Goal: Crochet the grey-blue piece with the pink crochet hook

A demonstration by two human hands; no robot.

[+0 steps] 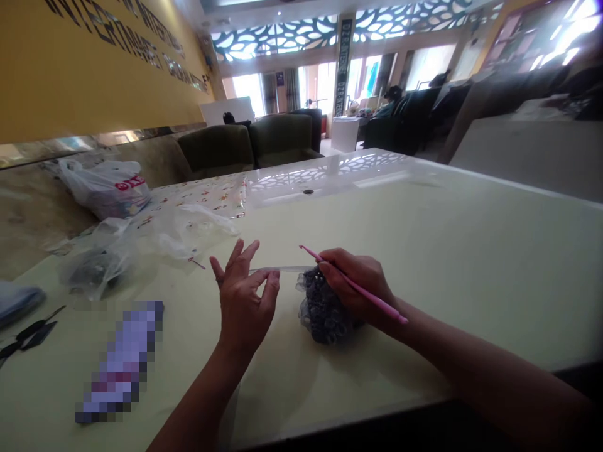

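Observation:
My right hand [360, 282] is closed around a pink crochet hook [372, 299], its hooked tip pointing up and left. The same hand grips the top of a dark grey, ruffled crocheted piece [323, 311], which hangs below the fingers close to the table. A thin, pale grey strand of ribbon-like yarn [292, 269] stretches level from that piece to my left hand [247, 289]. There the thumb and forefinger pinch it, while the other fingers spread upward. Part of the piece is hidden behind my right hand.
On the left lie a clear plastic bag with dark yarn [101, 267], scissors [28, 336], and a pixelated flat object [122, 364]. Farther back stand a white carrier bag [108, 188] and a patterned plastic sheet [202, 194]. Chairs [282, 138] line the table's far side.

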